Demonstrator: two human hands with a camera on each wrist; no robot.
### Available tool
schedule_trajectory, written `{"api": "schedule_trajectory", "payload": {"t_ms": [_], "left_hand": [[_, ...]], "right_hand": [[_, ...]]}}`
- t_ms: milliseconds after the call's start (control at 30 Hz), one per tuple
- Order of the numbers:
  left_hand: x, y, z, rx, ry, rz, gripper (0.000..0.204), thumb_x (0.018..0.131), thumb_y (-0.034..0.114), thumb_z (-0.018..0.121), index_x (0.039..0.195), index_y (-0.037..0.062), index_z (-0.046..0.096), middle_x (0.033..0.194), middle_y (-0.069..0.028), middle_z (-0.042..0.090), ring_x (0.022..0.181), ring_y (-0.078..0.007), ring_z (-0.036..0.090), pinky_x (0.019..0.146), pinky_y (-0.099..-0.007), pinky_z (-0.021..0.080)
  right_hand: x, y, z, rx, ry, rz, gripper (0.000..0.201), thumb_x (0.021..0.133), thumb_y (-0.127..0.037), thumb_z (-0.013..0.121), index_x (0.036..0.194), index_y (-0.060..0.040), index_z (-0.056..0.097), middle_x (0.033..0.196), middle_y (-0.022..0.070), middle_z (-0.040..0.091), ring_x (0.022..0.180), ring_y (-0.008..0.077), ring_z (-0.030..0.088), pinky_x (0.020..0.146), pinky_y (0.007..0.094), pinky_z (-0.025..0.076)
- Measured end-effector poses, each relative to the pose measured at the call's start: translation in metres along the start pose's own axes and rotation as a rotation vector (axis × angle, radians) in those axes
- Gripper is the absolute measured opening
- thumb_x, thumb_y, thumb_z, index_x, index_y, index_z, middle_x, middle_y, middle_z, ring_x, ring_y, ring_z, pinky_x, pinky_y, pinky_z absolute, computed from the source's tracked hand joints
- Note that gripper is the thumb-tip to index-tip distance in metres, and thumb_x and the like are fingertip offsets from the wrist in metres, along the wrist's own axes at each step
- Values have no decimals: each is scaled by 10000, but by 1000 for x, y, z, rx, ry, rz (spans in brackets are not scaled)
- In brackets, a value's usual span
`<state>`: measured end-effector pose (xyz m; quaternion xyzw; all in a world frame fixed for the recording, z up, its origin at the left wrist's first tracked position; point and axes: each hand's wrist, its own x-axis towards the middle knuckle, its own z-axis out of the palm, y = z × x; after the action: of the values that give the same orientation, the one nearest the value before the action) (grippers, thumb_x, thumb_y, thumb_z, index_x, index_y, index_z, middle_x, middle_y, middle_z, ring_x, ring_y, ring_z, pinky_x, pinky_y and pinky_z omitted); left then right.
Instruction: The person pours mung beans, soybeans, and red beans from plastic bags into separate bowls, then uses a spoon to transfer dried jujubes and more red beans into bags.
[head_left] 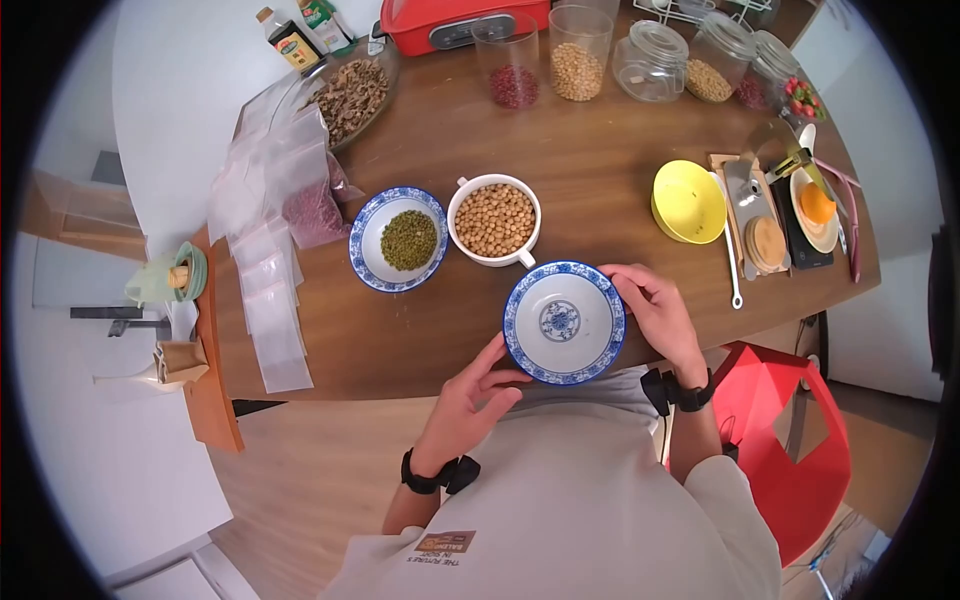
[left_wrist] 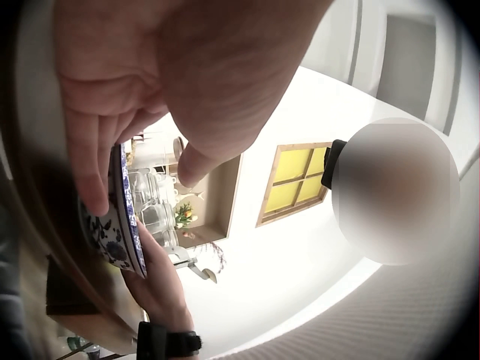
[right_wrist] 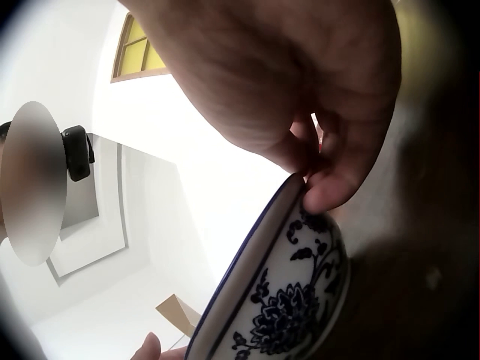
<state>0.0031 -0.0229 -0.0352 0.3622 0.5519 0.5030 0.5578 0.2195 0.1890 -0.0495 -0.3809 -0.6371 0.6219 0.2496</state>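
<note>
At the table's front edge is a blue-and-white porcelain bowl [head_left: 562,345] with a flower medallion inside. My right hand [head_left: 657,318] pinches its rim on the right; in the right wrist view the thumb and fingers of the right hand [right_wrist: 330,127] meet at the rim of the bowl [right_wrist: 285,307]. At the bowl's lower left, my left hand [head_left: 467,400] touches the outside with extended fingers, its thumb held away from the rim. Beyond it stand a white two-handled pot [head_left: 530,258] of chickpeas [head_left: 495,220] and a matching patterned bowl [head_left: 367,262] of green mung beans [head_left: 408,240].
Clear plastic bags [head_left: 270,290] lie at the left, beside a bag of red beans [head_left: 313,213]. Right of the pot are a yellow bowl [head_left: 688,200] and a white spoon [head_left: 735,270]. Jars [head_left: 650,65] line the back; a red chair [head_left: 790,450] stands at the right.
</note>
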Motion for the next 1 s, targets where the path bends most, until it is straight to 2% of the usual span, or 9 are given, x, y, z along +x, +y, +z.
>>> {"api": "schedule_trajectory", "payload": {"t_ms": [167, 233, 267, 333, 500, 567, 633, 800, 1000], "left_hand": [[-2, -2, 0, -23, -17, -9, 743, 979, 1, 637, 1618, 26, 258, 1522, -153, 495, 1208, -223, 651, 960, -324, 554], [-3, 4, -2, 16, -34, 26, 698, 975, 12, 652, 1596, 39, 335, 1502, -146, 519, 1178, -219, 665, 942, -329, 561], [-4, 11, -11, 29, 19, 44, 698, 975, 12, 652, 1596, 39, 335, 1502, -146, 519, 1178, -219, 665, 942, -329, 561], [-2, 29, -29, 274, 120, 106, 526, 962, 33, 684, 1468, 30, 538, 1383, -141, 625, 1123, -206, 684, 915, -323, 565], [21, 86, -116, 703, 489, 321, 261, 980, 97, 675, 1221, 5, 708, 1145, -113, 745, 1062, -197, 699, 913, -316, 547], [41, 110, -154, 845, 593, 463, 247, 1006, 141, 644, 1199, 5, 716, 1185, -133, 737, 1051, -209, 702, 914, -332, 544], [66, 129, -195, 1015, 680, 558, 226, 988, 102, 622, 1173, 4, 707, 1117, -183, 728, 1049, -338, 683, 923, -403, 530], [141, 146, -294, 1516, 691, 755, 276, 941, 80, 605, 1198, 16, 681, 1162, -194, 706, 1119, -386, 628, 980, -468, 492], [143, 161, -289, 1742, 684, 493, 188, 941, 143, 623, 1091, 47, 683, 1049, -154, 682, 1091, -347, 634, 943, -476, 496]], "right_hand": [[6, 9, -1, -56, 23, -119, 255, 1067, -139, 550, 1204, 3, 711, 1023, 50, 684, 877, 97, 636, 763, 231, 505], [5, 9, 0, -66, 45, -139, 256, 1067, -150, 559, 1194, 8, 715, 1003, 26, 677, 847, 86, 620, 742, 224, 498], [4, 4, 0, -37, 53, -63, 259, 1069, -158, 559, 1196, 6, 714, 983, 16, 670, 825, 81, 609, 720, 222, 494], [1, 10, -7, 52, 41, 51, 295, 1083, -209, 544, 1213, 2, 705, 960, -6, 658, 804, 65, 592, 680, 214, 484], [-5, 21, -20, 92, 38, 65, 323, 1093, -256, 535, 1231, -9, 689, 931, -13, 639, 770, 61, 570, 623, 214, 475], [-8, 20, -22, 67, 50, 46, 318, 1089, -260, 544, 1220, -12, 695, 922, -10, 634, 761, 69, 572, 628, 218, 478], [-13, 15, -23, 57, 64, 33, 317, 1088, -258, 547, 1221, -11, 695, 920, -5, 634, 756, 69, 570, 628, 218, 476], [-29, 12, -28, 22, 102, 32, 313, 1090, -247, 543, 1223, -7, 693, 909, -5, 626, 745, 72, 564, 629, 217, 468], [-51, 15, -42, 49, 191, 45, 282, 1086, -201, 544, 1216, -6, 701, 899, -3, 633, 730, 60, 552, 625, 214, 459]]}}
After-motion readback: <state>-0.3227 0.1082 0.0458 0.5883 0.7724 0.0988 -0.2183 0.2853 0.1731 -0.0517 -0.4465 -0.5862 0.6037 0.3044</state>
